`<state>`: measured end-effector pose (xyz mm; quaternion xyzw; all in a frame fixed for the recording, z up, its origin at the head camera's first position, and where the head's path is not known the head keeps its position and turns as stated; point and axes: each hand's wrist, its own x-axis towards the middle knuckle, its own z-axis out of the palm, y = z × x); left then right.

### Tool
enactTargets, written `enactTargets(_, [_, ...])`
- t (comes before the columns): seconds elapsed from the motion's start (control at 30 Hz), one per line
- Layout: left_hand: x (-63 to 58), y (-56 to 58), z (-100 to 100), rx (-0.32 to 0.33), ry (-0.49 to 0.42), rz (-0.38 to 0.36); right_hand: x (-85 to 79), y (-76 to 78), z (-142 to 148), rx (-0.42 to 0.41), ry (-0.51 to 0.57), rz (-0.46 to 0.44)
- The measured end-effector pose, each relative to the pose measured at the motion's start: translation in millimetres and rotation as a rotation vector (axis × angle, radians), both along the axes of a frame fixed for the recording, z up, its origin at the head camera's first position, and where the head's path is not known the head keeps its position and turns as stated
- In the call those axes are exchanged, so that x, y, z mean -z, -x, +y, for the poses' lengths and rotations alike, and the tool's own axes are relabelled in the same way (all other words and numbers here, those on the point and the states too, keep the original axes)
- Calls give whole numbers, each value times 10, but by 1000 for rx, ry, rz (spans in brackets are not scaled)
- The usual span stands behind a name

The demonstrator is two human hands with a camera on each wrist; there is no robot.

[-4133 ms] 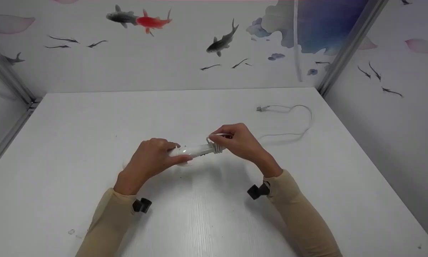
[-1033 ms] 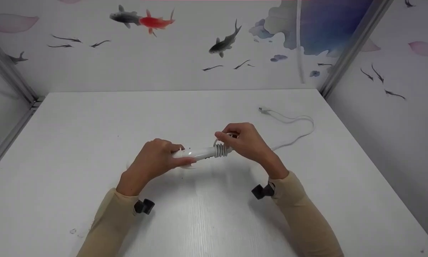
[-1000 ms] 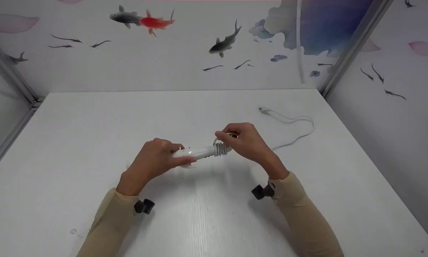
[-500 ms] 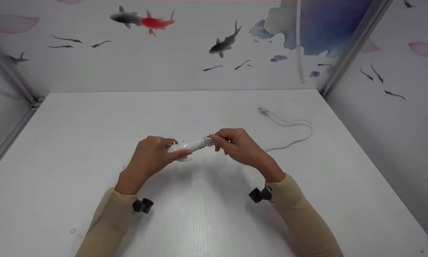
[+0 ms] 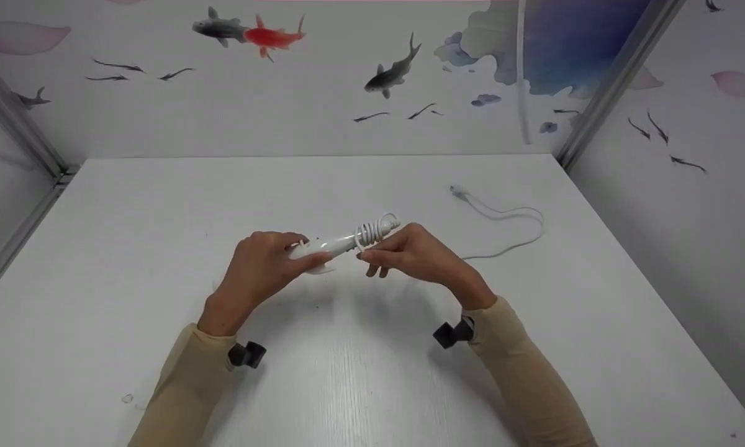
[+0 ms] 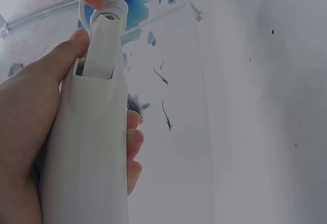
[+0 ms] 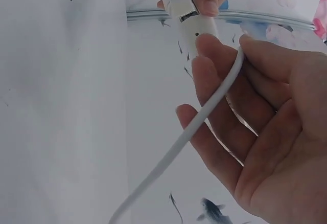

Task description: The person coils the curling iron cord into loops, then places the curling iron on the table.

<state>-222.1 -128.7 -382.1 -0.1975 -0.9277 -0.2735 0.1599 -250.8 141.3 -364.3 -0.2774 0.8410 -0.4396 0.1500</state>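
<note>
My left hand (image 5: 254, 267) grips a slim white handheld appliance (image 5: 335, 246) above the table, its narrow end pointing right and away; the exact kind does not show. Several turns of white cord (image 5: 369, 234) are wound round that narrow end. On the near side of the turns, my right hand (image 5: 419, 254) pinches the cord between thumb and index finger, the other fingers loosely bent. In the left wrist view, the appliance body (image 6: 92, 132) lies along my palm. The right wrist view has the cord (image 7: 168, 157) running down from the pinch across my fingers.
On the white table (image 5: 323, 397), the cord's free end (image 5: 521, 242) curves to the right, with its plug (image 5: 457, 192) lying farther back. A small clear ring-like scrap (image 5: 127, 398) lies at the front left. Printed panels (image 5: 323, 105) border the table at the back and sides.
My right hand has carried the cord from above the narrow end, across it, to its near side. The appliance's narrow end has tilted farther away, and its wound turns show more fully.
</note>
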Motion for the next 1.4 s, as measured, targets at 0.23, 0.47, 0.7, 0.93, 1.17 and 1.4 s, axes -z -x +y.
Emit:
enactTargets(0.23, [-23,4,0,-12,-37,10,165,197,99,-32,-29,-113])
enactTargets(0.47, [-50,-9,-10,-30,-75,-19,302,317,176,-31,-80,-166])
enactTargets(0.7, [-63,-15,-14,-13,-86,-71,385,345,153,59,-150,-160])
enactTargets(0.93, [-18,3,-20,-1,-62,-83,447,380,174,121,-178,-162])
enactTargets(1.17, [30,-7,15,70,-37,-89,482,405,188,225,-181,-115])
enactTargets(1.4, [33,-10,37,90,-4,-117,535,446,214,296,-242,-120])
